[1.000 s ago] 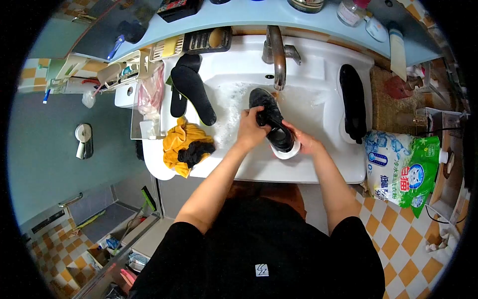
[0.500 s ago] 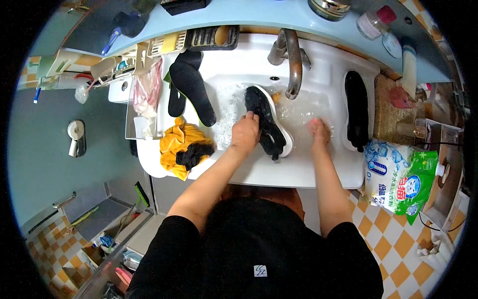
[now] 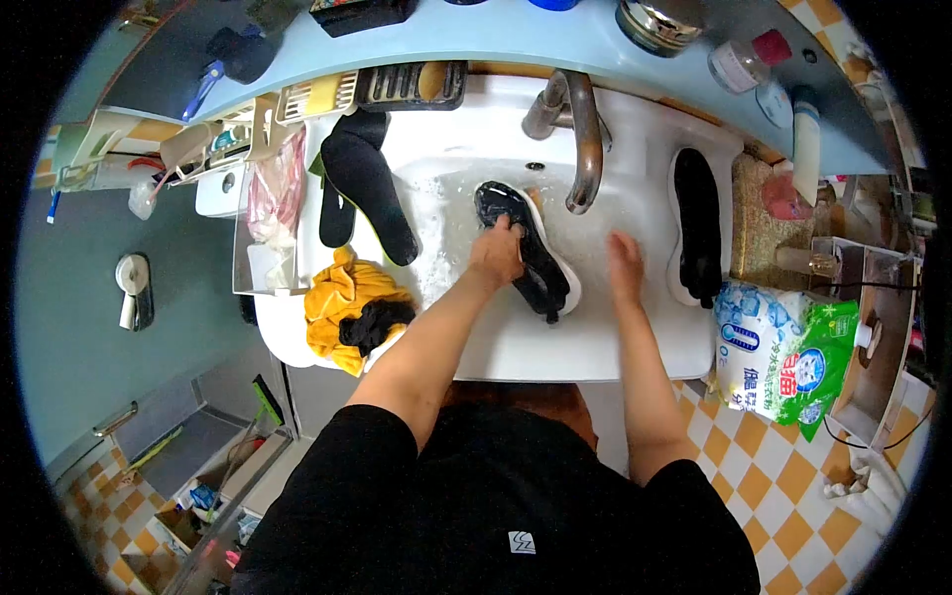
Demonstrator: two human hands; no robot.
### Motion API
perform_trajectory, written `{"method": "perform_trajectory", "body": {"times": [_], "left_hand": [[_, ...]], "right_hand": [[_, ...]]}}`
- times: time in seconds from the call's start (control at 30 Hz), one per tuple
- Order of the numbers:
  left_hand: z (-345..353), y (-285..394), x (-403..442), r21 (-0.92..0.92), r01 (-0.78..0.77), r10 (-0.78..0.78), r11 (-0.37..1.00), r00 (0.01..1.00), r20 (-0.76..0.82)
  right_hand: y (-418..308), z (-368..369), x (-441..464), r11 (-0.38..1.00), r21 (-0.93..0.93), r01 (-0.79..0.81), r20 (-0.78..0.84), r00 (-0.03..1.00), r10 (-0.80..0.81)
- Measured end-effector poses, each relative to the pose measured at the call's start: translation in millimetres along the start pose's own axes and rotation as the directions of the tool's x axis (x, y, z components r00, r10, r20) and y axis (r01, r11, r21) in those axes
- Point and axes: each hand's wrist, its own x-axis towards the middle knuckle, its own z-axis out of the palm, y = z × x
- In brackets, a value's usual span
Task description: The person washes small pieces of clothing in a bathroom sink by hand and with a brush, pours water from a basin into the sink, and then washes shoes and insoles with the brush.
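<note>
A wet black shoe (image 3: 542,270) with a white sole lies slanted in the soapy water of the white sink (image 3: 555,355). My left hand (image 3: 498,250) grips its upper near the opening, fingers curled over the edge. To the right of that shoe, my right hand (image 3: 624,266) holds nothing; its fingers are stretched out above the water. A second black shoe (image 3: 697,228) with a white sole rests on the sink's right ledge. Black insoles (image 3: 372,188) lie on the left ledge, one partly over another.
A metal faucet (image 3: 585,149) reaches over the basin. Yellow cloth (image 3: 332,302) with a black piece (image 3: 375,327) sits at the left front corner. A detergent bag (image 3: 783,357) stands at the right. Soap racks (image 3: 412,87) line the back edge under a blue shelf (image 3: 446,40).
My right hand has come up from the water, its fingers now stretched out. My left hand's fingers have shifted over the shoe's opening. The whole view has moved slightly.
</note>
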Motion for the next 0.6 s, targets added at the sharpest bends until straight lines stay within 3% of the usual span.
{"method": "perform_trajectory", "body": {"times": [0.03, 0.1, 0.17, 0.2, 0.23, 0.27, 0.3, 0.33, 0.4, 0.47, 0.5, 0.53, 0.6], "left_hand": [[1, 0, -3, -0.059, 0.01, -0.012, 0.998, 0.999, -0.036], [6, -7, -4, -0.216, -0.029, 0.002, 0.976, 0.992, -0.125], [15, -24, -1, -0.394, -0.142, 0.045, 0.908, 0.968, -0.246], [16, -30, -5, -0.558, -0.182, 0.02, 0.809, 0.959, -0.284], [17, -34, -14, -0.699, -0.224, -0.011, 0.679, 0.949, -0.315], [18, -36, -24, -0.813, -0.264, -0.049, 0.519, 0.94, -0.337], [17, -38, -35, -0.983, -0.127, -0.072, 0.135, 0.988, -0.138], [2, -33, -48, -1.0, -0.026, -0.14, 0.01, 0.99, -0.027], [-36, -18, -82, -0.953, 0.153, -0.222, -0.261, 0.951, 0.214], [-40, -31, -96, -0.942, 0.112, -0.183, -0.317, 0.967, 0.176], [-43, -34, -103, -0.933, 0.093, -0.168, -0.346, 0.973, 0.16], [-55, -26, -110, -0.955, -0.027, -0.247, -0.296, 0.968, 0.049], [-42, -41, -102, -0.971, 0.214, -0.465, -0.104, 0.853, 0.238]], "right_hand": [[5, 5, 5, 0.959, 0.236, -0.16, 0.047, 0.987, 0.154], [14, 16, 8, 0.639, 0.615, -0.461, 0.248, 0.883, 0.398], [12, 39, 17, 0.495, 0.579, -0.648, 0.58, 0.754, 0.308], [9, 48, 19, 0.426, 0.533, -0.731, 0.716, 0.658, 0.234], [-7, 40, 14, 0.521, 0.451, -0.725, 0.791, 0.595, 0.143], [-37, 19, 6, 0.615, 0.37, -0.696, 0.857, 0.512, 0.064], [-58, 7, -1, 0.708, 0.293, -0.643, 0.912, 0.411, -0.003], [-67, 11, -6, 0.731, 0.091, -0.676, 0.891, 0.383, 0.243], [-120, -15, -35, 0.828, 0.217, -0.518, 0.857, 0.507, 0.093], [-140, -20, -50, 0.867, 0.334, -0.37, 0.832, 0.549, -0.086], [-148, -20, -55, 0.923, 0.324, -0.208, 0.772, 0.622, -0.131], [-155, -19, -59, 0.954, 0.296, -0.04, 0.708, 0.68, -0.191], [-164, -15, -69, 0.942, 0.212, 0.26, 0.569, 0.751, -0.335]]}}
